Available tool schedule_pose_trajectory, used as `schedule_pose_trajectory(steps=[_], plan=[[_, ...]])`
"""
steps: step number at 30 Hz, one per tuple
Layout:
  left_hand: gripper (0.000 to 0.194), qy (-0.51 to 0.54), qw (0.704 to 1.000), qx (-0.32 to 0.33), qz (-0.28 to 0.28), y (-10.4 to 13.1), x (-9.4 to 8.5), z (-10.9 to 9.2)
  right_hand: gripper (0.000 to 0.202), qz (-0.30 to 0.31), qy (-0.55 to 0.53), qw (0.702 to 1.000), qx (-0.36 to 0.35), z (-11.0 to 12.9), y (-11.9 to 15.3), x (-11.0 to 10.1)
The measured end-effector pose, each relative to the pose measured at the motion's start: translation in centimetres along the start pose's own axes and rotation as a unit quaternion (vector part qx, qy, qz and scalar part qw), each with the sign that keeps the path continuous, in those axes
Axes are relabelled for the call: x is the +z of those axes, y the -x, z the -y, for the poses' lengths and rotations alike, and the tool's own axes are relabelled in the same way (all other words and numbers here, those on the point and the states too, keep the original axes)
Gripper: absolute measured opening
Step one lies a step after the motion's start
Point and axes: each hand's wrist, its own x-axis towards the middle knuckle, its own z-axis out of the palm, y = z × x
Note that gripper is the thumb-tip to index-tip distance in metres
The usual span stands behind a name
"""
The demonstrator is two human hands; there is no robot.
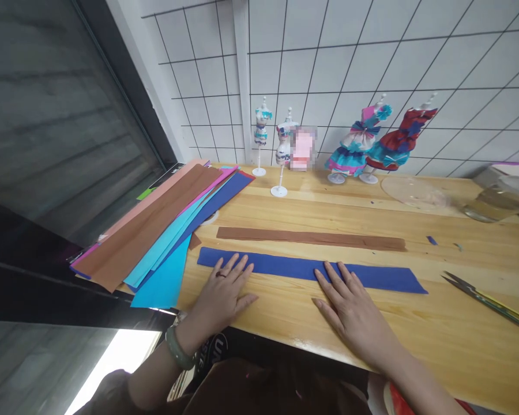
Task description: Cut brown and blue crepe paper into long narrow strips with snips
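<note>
Blue strip [285,267] lies lengthwise on wooden table [285,317], nearer you than brown strip [303,237], apart from it. Your left hand [222,294] and right hand [354,311] lie flat, fingers spread, fingertips resting on blue strip, nothing gripped. Material looks thin, light, soft; probably creases and slides easily. Best pinch at end corners. Pile of coloured sheets [155,230] crowds left end; scissors [478,294] lie beyond right end, points toward it.
</note>
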Motion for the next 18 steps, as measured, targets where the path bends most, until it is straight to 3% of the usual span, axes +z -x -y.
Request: schedule_pose_trajectory(steps=[6, 13, 18], plan=[[0.055, -0.028, 0.999, -0.03, -0.014, 0.2, 0.3, -0.2, 0.056, 0.006, -0.013, 1.0, 0.016, 1.9, -1.2, -1.0], [0.048, -0.036, 0.999, -0.022, -0.026, 0.0, 0.8, 0.0, 0.059, 0.018, -0.117, 0.987, -0.11, 8.9, -5.5, -1.3], [0.047, -0.038, 0.999, -0.02, -0.024, -0.1, 0.6, 0.0, 0.064, 0.021, -0.142, 0.986, -0.081, 8.3, -5.2, -0.8]])
